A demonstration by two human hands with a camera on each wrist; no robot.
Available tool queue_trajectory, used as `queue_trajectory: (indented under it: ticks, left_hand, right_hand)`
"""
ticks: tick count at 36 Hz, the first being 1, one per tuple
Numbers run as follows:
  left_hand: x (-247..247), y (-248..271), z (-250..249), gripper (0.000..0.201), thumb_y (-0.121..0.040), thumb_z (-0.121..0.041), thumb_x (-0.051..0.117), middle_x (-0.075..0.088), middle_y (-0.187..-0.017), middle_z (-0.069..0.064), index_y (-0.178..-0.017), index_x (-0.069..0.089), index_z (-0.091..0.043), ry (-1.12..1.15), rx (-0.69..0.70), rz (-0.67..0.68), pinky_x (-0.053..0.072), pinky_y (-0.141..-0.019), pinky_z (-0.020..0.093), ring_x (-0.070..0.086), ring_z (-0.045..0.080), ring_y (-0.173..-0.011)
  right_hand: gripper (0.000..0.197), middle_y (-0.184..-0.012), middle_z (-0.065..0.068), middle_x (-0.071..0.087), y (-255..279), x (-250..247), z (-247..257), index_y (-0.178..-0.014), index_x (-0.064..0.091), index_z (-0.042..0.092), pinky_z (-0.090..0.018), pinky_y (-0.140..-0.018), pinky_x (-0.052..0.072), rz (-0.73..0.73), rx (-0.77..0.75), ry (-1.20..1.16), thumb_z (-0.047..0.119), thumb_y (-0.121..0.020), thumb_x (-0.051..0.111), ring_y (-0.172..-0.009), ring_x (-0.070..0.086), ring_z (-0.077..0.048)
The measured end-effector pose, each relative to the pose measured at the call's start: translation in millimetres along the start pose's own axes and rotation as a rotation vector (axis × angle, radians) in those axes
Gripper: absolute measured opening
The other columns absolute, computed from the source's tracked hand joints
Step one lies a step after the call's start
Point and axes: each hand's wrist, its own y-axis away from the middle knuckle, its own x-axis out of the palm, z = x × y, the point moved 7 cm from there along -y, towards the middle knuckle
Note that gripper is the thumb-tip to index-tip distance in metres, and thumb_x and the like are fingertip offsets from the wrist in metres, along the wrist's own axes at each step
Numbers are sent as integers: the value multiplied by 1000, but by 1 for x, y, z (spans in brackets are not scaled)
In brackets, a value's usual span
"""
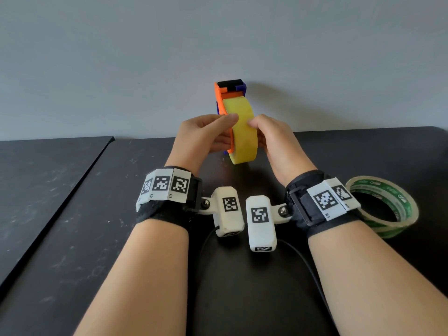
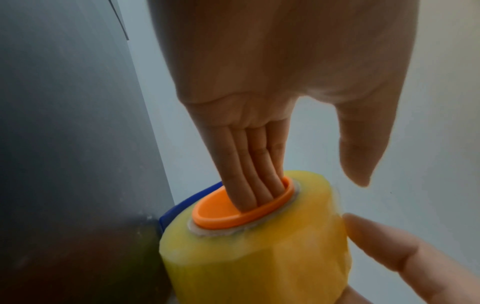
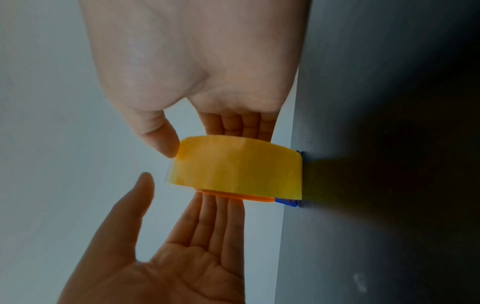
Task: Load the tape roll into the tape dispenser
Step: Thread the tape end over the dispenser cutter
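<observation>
A yellow tape roll (image 1: 242,134) sits on the round hub of an orange tape dispenser (image 1: 221,94), which stands upright with its blue foot on the black table (image 1: 72,214). My left hand (image 1: 218,129) lies on the dispenser's left side; its straight fingers (image 2: 249,168) press the orange hub (image 2: 233,218), and its thumb (image 2: 361,160) hovers just off the roll (image 2: 259,257). My right hand (image 1: 261,134) grips the roll (image 3: 233,168): thumb (image 3: 161,135) on the rim, fingers on the right face. The dispenser's black and blue head (image 1: 231,84) points up.
A second, clear tape roll with a green core (image 1: 388,207) lies flat on the table beside my right wrist. A black cable (image 1: 303,258) runs between my forearms. A grey wall stands just behind the dispenser. A seam splits the table at the left.
</observation>
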Motion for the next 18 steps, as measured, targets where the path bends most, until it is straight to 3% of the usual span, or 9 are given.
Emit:
queue_trajectory:
  ticks: [4, 10, 18]
  left_hand:
    - [5, 0, 2, 34, -83, -11, 73, 74, -83, 0, -115, 67, -4, -54, 2, 77, 59, -82, 29, 71, 10, -74]
    - [4, 0, 1, 34, -82, -8, 73, 74, -88, 6, -115, 67, -2, -65, 12, 76, 58, -85, 33, 70, 14, -76]
    - [2, 1, 1, 32, -81, -8, 73, 74, -86, 5, -112, 68, -2, -78, 13, 75, 59, -83, 30, 69, 11, -71]
  right_hand:
    - [37, -114, -14, 67, 1, 2, 2, -95, 67, 18, -51, -104, 45, 16, -38, -2, 42, -68, 58, -109, 63, -29]
    - [35, -115, -13, 67, 0, 3, 1, -92, 66, 22, -51, -104, 45, 31, -62, -10, 44, -67, 58, -109, 63, -29]
    - [35, -109, -15, 70, 3, 0, 4, -91, 65, 20, -55, -100, 49, 19, -120, -19, 44, -65, 62, -105, 66, -30]
